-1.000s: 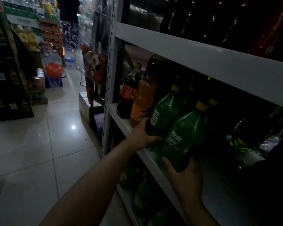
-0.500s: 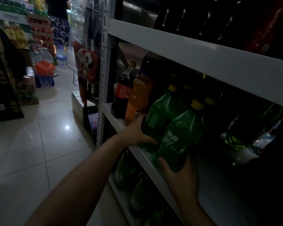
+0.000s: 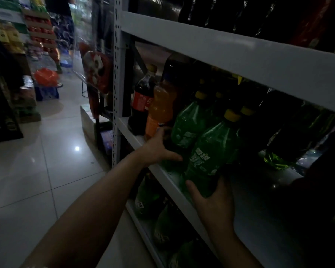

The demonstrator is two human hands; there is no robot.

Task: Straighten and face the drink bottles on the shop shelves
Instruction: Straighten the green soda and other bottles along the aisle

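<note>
Left hand (image 3: 159, 149) wrapped round far green bottle (image 3: 188, 130), low on body; right hand (image 3: 215, 202) grips near green bottle (image 3: 211, 157) at base. Both at shelf (image 3: 132, 134) front edge, beside orange bottle (image 3: 161, 111). Best: twist upright from base, labels outward, fronts flush, no tipping neighbours.

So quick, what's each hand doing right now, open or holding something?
Left hand: holding the far green bottle, low down.
Right hand: holding the near green bottle at its base.

Glossy tiled floor (image 3: 37, 180), orange bag (image 3: 46, 77), red hanging packets (image 3: 97, 70), far racks of goods (image 3: 39, 32).
</note>
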